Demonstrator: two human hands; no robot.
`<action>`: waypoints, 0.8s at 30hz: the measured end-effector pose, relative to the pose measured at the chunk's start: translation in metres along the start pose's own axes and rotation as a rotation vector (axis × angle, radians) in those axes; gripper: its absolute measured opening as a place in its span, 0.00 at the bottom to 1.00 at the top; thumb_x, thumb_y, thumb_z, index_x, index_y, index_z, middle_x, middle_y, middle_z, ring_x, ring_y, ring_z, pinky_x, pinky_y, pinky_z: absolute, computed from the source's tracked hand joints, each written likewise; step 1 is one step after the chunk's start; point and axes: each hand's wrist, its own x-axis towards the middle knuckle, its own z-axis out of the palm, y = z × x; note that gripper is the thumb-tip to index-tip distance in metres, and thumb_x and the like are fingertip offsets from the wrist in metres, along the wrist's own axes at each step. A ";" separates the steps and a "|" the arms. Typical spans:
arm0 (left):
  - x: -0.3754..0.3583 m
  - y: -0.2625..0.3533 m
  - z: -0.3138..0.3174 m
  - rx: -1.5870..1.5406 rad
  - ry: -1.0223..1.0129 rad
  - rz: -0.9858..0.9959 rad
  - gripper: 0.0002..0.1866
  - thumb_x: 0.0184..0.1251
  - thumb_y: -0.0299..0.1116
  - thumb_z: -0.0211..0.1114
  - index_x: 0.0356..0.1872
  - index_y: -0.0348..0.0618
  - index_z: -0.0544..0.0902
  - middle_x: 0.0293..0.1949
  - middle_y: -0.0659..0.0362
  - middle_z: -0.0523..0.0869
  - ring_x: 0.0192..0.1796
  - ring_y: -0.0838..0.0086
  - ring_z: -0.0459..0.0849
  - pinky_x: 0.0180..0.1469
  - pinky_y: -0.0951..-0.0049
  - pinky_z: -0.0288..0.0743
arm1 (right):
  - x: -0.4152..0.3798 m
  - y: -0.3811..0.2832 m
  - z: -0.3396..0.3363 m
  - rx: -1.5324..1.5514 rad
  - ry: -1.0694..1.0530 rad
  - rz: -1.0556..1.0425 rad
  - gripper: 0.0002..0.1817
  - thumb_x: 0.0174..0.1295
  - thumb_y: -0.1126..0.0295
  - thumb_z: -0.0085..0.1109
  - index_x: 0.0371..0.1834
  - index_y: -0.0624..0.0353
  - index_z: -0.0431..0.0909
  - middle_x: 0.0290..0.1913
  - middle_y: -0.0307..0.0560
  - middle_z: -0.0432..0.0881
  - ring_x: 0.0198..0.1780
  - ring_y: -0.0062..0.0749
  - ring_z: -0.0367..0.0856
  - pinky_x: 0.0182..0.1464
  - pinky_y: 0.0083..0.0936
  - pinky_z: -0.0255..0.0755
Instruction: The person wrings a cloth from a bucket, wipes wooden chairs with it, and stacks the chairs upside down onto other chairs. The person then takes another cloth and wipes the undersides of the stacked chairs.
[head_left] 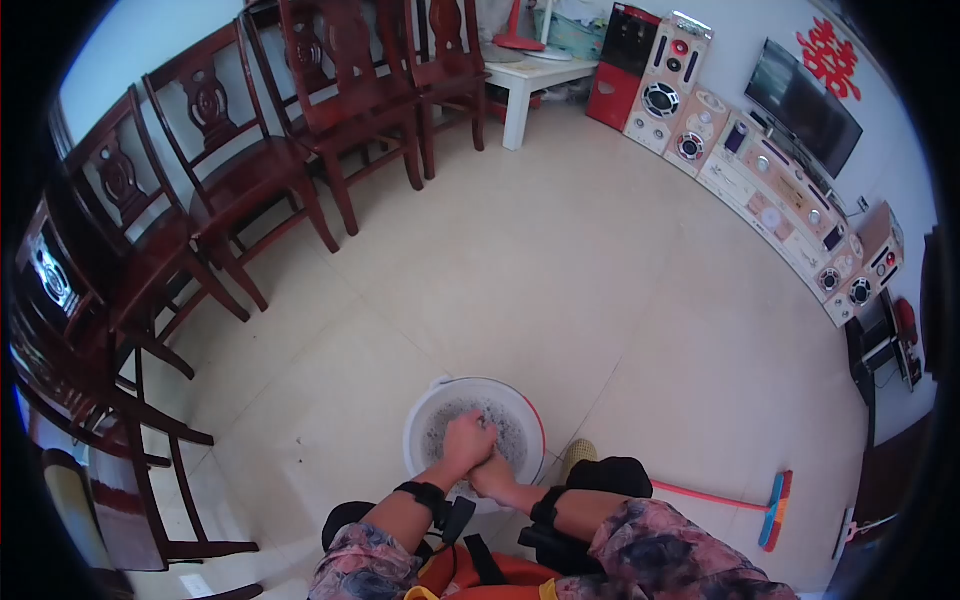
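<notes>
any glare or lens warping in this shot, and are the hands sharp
head view: strong fisheye bend, with the chairs and television cabinet curving round; black corners; white glare on the far-left chair back; left hand and right hand overlap over the bucket, finger detail too soft to read

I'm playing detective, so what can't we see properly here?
All in the head view:
Anything inside the grip of the left hand and right hand: hidden by the hands themselves.
The bottom of the bucket: covered by the speckled stuff and the hands.
The end of the brush handle: behind a dark knee.
Tops of the back chairs: cut off by the top edge.
Speaker labels: too small.
</notes>
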 end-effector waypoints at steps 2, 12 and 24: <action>0.001 0.007 0.002 -0.008 -0.011 -0.062 0.17 0.50 0.41 0.59 0.37 0.40 0.81 0.34 0.42 0.82 0.39 0.49 0.81 0.48 0.56 0.74 | 0.013 0.022 0.019 -0.308 0.119 -0.208 0.31 0.53 0.58 0.58 0.60 0.54 0.62 0.45 0.56 0.78 0.43 0.48 0.78 0.45 0.38 0.71; 0.007 -0.003 -0.027 -0.742 0.155 -0.128 0.14 0.53 0.41 0.63 0.39 0.47 0.77 0.27 0.58 0.80 0.30 0.65 0.79 0.35 0.64 0.73 | -0.002 -0.028 -0.029 0.438 0.059 0.197 0.40 0.43 0.61 0.65 0.59 0.68 0.62 0.49 0.57 0.75 0.50 0.42 0.75 0.51 0.32 0.69; -0.019 -0.013 -0.060 -1.715 -0.105 -0.004 0.21 0.67 0.45 0.44 0.47 0.40 0.75 0.43 0.54 0.80 0.46 0.62 0.78 0.53 0.60 0.71 | -0.050 -0.084 -0.056 0.000 0.159 -0.538 0.40 0.45 0.56 0.67 0.61 0.64 0.63 0.57 0.55 0.70 0.57 0.39 0.70 0.60 0.28 0.62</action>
